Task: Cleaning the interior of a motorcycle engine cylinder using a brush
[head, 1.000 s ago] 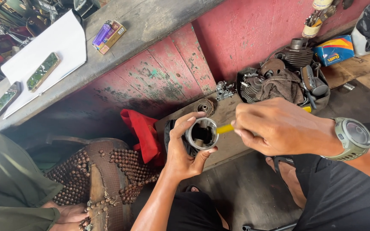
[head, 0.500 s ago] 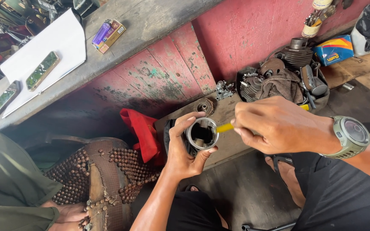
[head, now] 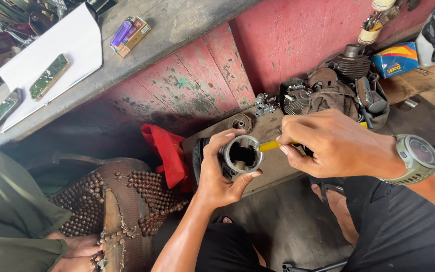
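The left hand [head: 217, 174] grips a metal tube [head: 241, 155]. The right hand [head: 333, 146] pinches a yellow stick [head: 269, 146], poking inside. It looks like cleaning; gentle, steady scraping comes next.

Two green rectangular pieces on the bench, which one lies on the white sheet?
The nearer green rectangular piece, lying wholly on the white sheet. The other green piece lies off the sheet, on the grey wooden bench near the frame's left edge.
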